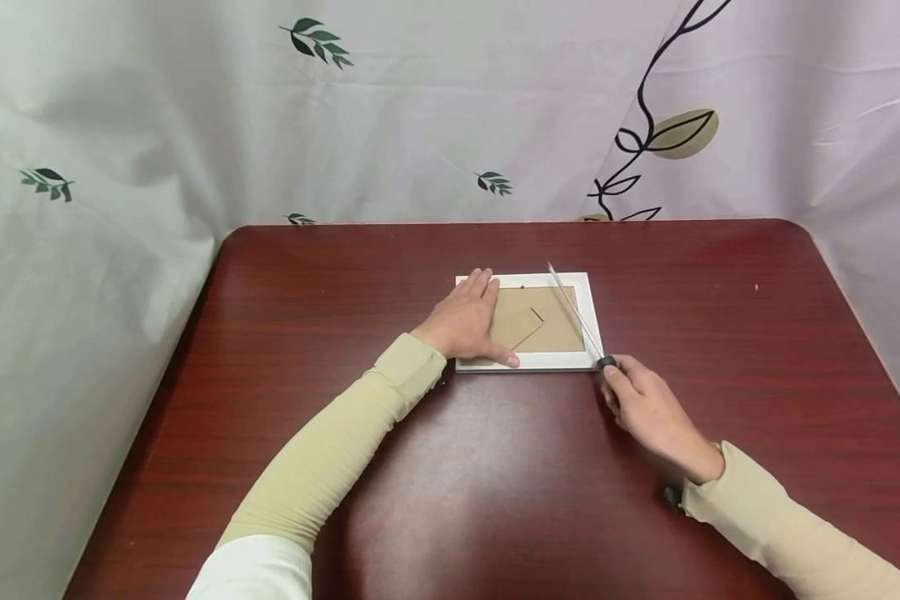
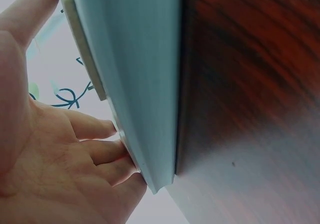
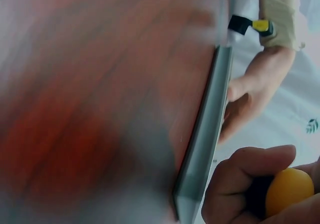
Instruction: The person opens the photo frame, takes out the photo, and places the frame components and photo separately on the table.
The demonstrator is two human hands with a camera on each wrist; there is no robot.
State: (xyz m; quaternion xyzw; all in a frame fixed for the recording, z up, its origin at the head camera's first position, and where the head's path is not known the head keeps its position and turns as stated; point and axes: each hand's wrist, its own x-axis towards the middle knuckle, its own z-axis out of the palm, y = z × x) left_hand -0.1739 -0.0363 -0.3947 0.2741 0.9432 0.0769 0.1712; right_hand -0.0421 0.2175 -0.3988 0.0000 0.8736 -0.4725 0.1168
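A white picture frame (image 1: 555, 361) lies with its brown backing board (image 1: 562, 337) facing up; a fold-out stand flap shows on the board. My left hand (image 1: 467, 322) rests spread over the frame's left side, thumb on the near border and fingers toward the far one. In the left wrist view, those fingers touch the frame's moulding (image 2: 135, 84). At the frame's near right corner, my right hand (image 1: 654, 410) grips a screwdriver (image 1: 574, 311) by its handle. Its long metal shaft slants over the right border, tip toward the far edge. The handle's yellow end (image 3: 290, 191) appears in the right wrist view.
The frame is on a dark red wooden table (image 1: 285, 333) with rounded far corners. Behind and beside it hangs a pale curtain (image 1: 420, 108) with leaf prints. A small light speck (image 1: 756, 287) is on the table at the right.
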